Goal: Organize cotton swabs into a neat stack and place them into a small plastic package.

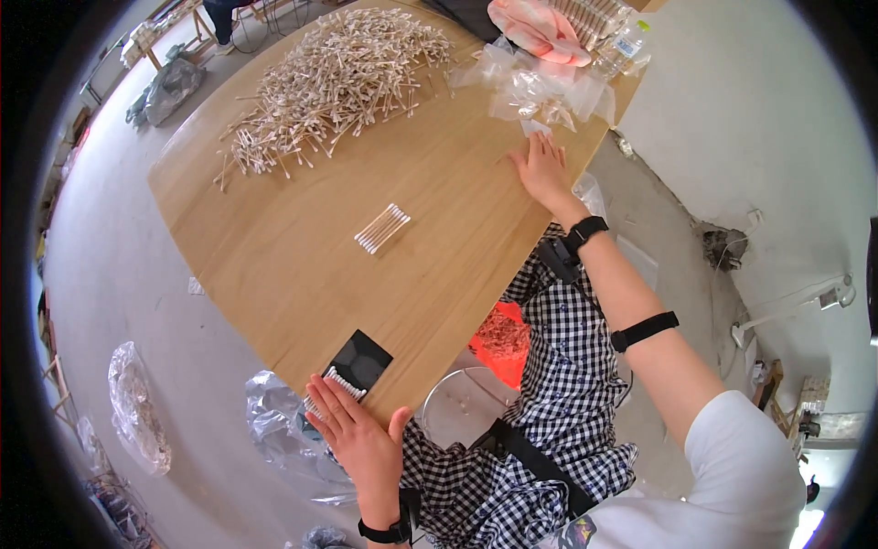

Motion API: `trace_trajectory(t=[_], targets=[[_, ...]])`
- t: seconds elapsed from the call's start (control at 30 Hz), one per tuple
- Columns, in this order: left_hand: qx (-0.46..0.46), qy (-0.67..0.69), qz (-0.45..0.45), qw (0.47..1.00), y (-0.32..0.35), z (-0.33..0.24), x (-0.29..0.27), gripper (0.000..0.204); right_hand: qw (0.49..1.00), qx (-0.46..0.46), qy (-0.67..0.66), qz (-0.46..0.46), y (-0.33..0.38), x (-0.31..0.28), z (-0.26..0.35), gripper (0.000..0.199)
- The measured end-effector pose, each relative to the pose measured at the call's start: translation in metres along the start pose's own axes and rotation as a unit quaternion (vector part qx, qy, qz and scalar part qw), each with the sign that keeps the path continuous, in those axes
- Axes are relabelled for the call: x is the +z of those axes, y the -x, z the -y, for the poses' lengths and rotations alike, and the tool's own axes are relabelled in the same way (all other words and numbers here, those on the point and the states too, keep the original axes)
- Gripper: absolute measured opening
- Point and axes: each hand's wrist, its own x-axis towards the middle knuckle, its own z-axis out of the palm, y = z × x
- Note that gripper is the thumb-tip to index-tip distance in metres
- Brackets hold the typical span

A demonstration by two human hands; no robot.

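Observation:
My left hand (357,439) lies with its fingers stretched over a row of cotton swabs (346,379) at the near left table edge. Those swabs rest against a flat black square (364,359), and the fingers hide part of them. Toward the table's right edge my right hand (546,172) reaches out flat, its fingertips at a small whitish clear plastic piece (536,127). Between the hands, a neat row of several cotton swabs (382,229) sits alone on the wooden table (293,247). A large loose heap of cotton swabs (343,78) covers the far part.
Crumpled clear plastic bags (540,87), a pink cloth-like item (540,29) and a clear bottle (626,46) crowd the far right corner. Below the table edge are a red bag (503,343) and a round stool (465,403). Plastic-wrapped bundles (137,407) lie on the floor.

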Motion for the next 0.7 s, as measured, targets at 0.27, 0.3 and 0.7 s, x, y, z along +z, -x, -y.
trace_trajectory(t=[0.27, 0.3, 0.7], targets=[[-0.002, 0.020, -0.011, 1.000, 0.002, -0.001, -0.001, 0.103, 0.970, -0.220, -0.078, 0.072, 0.131, -0.055, 0.041, 0.051], [-0.003, 0.019, -0.015, 1.000, 0.002, 0.000, -0.002, 0.102, 0.959, -0.250, -0.102, 0.083, 0.149, -0.064, 0.054, 0.050], [-0.044, 0.167, -0.143, 0.975, 0.004, 0.009, 0.000, 0.093, 0.899, -0.394, -0.164, 0.103, 0.186, -0.086, 0.080, 0.031]])
